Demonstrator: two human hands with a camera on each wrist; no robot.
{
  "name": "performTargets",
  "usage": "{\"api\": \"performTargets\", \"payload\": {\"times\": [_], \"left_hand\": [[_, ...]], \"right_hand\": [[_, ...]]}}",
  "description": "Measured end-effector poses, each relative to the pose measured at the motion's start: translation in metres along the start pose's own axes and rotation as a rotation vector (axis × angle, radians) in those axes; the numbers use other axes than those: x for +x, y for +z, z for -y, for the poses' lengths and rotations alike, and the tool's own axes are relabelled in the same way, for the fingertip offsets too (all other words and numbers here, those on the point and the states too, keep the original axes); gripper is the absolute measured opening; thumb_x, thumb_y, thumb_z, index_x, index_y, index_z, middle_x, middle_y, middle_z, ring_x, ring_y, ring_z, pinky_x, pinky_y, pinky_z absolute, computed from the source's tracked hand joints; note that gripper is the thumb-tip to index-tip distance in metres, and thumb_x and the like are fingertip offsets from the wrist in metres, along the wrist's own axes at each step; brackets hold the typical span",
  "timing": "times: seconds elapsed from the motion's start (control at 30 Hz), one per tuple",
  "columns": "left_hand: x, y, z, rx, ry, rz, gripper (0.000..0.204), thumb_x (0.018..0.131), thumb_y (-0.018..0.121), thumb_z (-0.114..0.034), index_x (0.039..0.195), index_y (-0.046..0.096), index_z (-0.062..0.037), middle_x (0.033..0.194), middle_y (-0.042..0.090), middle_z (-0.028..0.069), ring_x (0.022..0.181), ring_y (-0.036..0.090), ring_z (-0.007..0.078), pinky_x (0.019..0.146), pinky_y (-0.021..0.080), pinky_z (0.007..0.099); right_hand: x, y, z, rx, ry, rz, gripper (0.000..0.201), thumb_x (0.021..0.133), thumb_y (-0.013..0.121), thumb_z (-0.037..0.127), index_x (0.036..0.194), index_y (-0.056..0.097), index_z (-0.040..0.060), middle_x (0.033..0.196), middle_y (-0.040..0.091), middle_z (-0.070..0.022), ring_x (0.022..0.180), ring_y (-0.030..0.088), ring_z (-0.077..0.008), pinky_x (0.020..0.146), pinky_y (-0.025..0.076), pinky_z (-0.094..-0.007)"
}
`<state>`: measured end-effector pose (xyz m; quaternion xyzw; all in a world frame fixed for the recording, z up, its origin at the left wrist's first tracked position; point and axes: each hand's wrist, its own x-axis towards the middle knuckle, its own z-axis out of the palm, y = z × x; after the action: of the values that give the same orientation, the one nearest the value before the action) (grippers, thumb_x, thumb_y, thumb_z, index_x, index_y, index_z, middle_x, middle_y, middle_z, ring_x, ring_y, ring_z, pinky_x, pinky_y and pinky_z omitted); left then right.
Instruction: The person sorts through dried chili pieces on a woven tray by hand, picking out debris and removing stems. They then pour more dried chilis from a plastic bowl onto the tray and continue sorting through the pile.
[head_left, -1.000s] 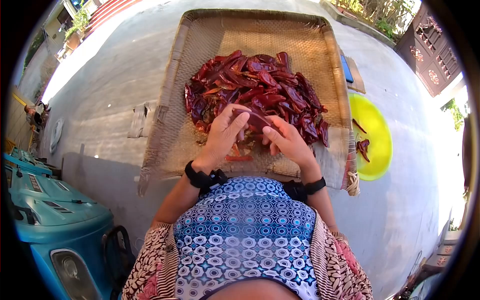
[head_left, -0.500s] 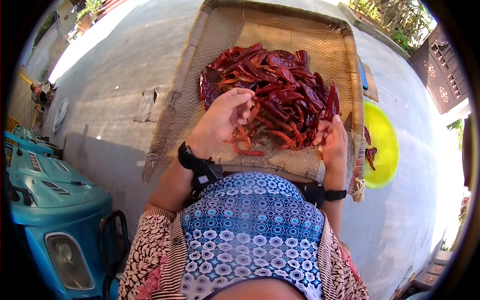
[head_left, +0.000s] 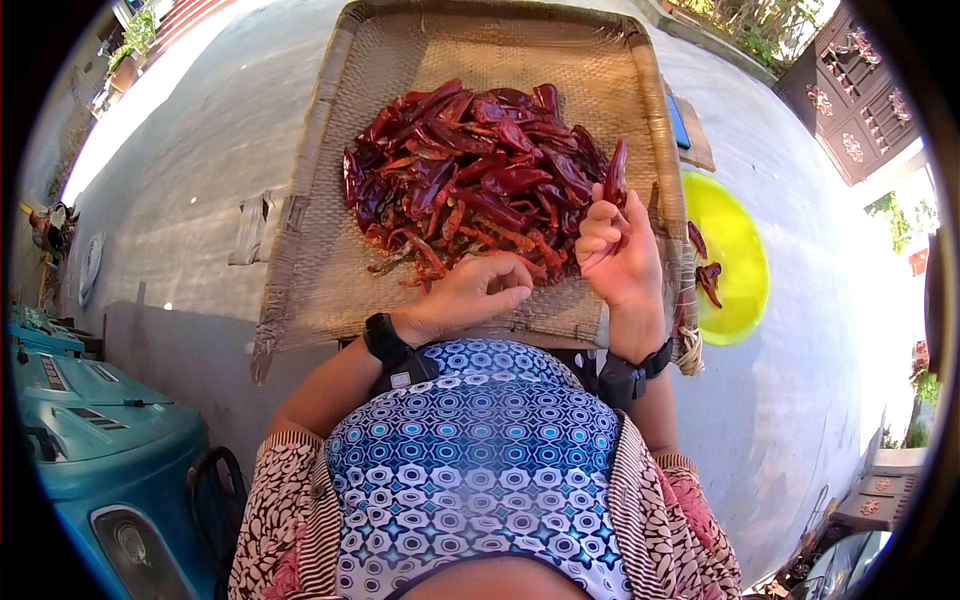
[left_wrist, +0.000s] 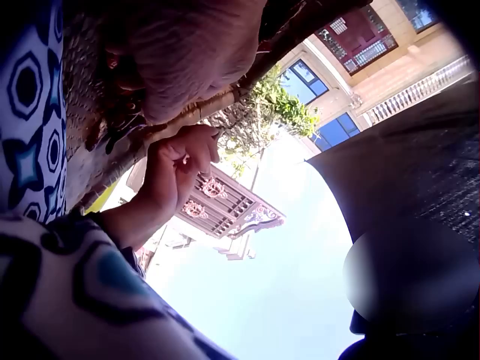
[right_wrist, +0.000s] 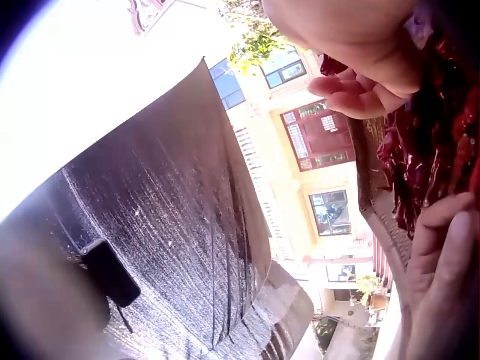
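My right hand point(head_left: 622, 250) holds a dark red dried chili pepper point(head_left: 616, 172) tip up, over the right side of the chili pile. In the right wrist view only a bit of that chili pepper point(right_wrist: 330, 66) shows beyond the fingers. My left hand point(head_left: 475, 290) is low over the front edge of the heap, palm down, with fingers bent and thumb close to the index finger. Whether anything sits between those fingertips, I cannot tell. Between and beyond both hands lies the heap of glossy red dried chilies point(head_left: 450, 150), with thinner, orange-red ones toward the front.
The chilies rest on a large woven tray point(head_left: 560, 45) with a raised rim. Beside it on the right stands a yellow-green basin point(head_left: 735, 260) with a few chilies, and behind that a blue flat object point(head_left: 678, 122) on a board. A teal vehicle point(head_left: 110, 440) occupies the left.
Both hands were together at a chili over the heap's middle, then parted. The right hand carried a chili to the right side; the left drew back toward the body. The head view has shifted.
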<state>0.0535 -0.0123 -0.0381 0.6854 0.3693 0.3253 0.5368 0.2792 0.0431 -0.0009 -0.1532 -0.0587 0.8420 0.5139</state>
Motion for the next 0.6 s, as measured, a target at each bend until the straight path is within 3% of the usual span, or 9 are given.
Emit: {"api": "performTargets", "payload": {"times": [0.1,0.23,0.27,0.37,0.4,0.47,0.5,0.6], "left_hand": [[-0.003,0.002,0.004,-0.07,-0.051,-0.028,0.013,0.094,0.061,-0.014,0.101,0.061,-0.0029,0.086,0.06,-0.0012,0.076,0.054,0.0041,0.068,0.046,0.0219],[-0.006,-0.002,0.003,-0.106,-0.076,-0.077,0.013,0.096,0.06,-0.014,0.102,0.061,-0.0023,0.087,0.06,-0.0013,0.078,0.055,0.0046,0.071,0.046,0.0223],[-0.005,-0.002,0.003,-0.142,-0.012,-0.086,0.014,0.096,0.06,-0.015,0.102,0.06,-0.0022,0.086,0.06,-0.0017,0.077,0.054,0.0039,0.068,0.045,0.0215],[-0.004,-0.008,0.0,-0.078,-0.031,-0.125,0.012,0.096,0.06,-0.014,0.102,0.06,-0.0033,0.086,0.059,-0.0027,0.075,0.053,0.0033,0.065,0.045,0.0209],[-0.004,-0.008,-0.004,-0.125,-0.064,-0.16,0.011,0.096,0.059,-0.014,0.102,0.06,-0.0038,0.086,0.058,-0.0031,0.074,0.053,0.0031,0.064,0.044,0.0207],[-0.006,-0.012,-0.015,-0.213,-0.123,-0.246,0.009,0.096,0.059,-0.012,0.101,0.059,-0.0048,0.086,0.058,-0.0038,0.072,0.052,0.0026,0.062,0.044,0.0202],[-0.005,-0.015,-0.011,-0.152,-0.05,-0.306,0.009,0.096,0.059,-0.011,0.102,0.059,-0.0051,0.086,0.058,-0.0037,0.072,0.052,0.0026,0.062,0.044,0.02],[0.0,-0.022,0.006,0.153,0.178,-0.531,0.01,0.093,0.06,-0.006,0.103,0.059,-0.0055,0.088,0.057,-0.0024,0.071,0.051,0.0027,0.063,0.044,0.0195]], "right_hand": [[-0.012,0.001,-0.016,-0.152,0.148,0.047,0.041,0.099,0.051,0.042,0.111,0.06,0.0042,0.077,0.057,0.002,0.06,0.046,-0.0082,0.056,0.039,-0.0254],[-0.014,-0.011,-0.053,-1.061,-0.523,-0.132,0.035,0.1,0.05,0.037,0.107,0.059,0.0048,0.077,0.059,-0.0011,0.056,0.049,-0.0106,0.054,0.039,-0.0241],[-0.015,-0.012,-0.059,-1.168,-0.654,-0.097,0.03,0.1,0.052,0.031,0.108,0.058,0.0033,0.076,0.061,-0.0015,0.055,0.051,-0.0113,0.054,0.041,-0.0237],[-0.011,-0.025,-0.067,-1.827,-0.953,0.015,0.028,0.1,0.053,0.028,0.11,0.058,0.0017,0.073,0.061,-0.0005,0.055,0.051,-0.0089,0.054,0.041,-0.0225],[-0.011,-0.022,-0.069,-1.769,-0.869,0.065,0.029,0.099,0.055,0.027,0.111,0.058,0.0004,0.072,0.061,0.0002,0.055,0.051,-0.0064,0.053,0.04,-0.0203],[-0.013,-0.019,-0.068,-1.433,-0.666,-0.016,0.028,0.1,0.053,0.027,0.109,0.059,0.0007,0.072,0.061,-0.0006,0.054,0.05,-0.0063,0.052,0.039,-0.0197],[-0.012,-0.016,-0.067,-1.265,-0.563,-0.041,0.028,0.1,0.053,0.027,0.108,0.059,0.0009,0.072,0.061,-0.001,0.053,0.05,-0.0063,0.051,0.038,-0.0194],[-0.002,-0.022,-0.045,-0.884,-0.559,-0.165,0.039,0.103,0.042,0.039,0.109,0.057,0.0038,0.07,0.057,-0.0017,0.054,0.049,-0.0081,0.05,0.039,-0.0219]]}}
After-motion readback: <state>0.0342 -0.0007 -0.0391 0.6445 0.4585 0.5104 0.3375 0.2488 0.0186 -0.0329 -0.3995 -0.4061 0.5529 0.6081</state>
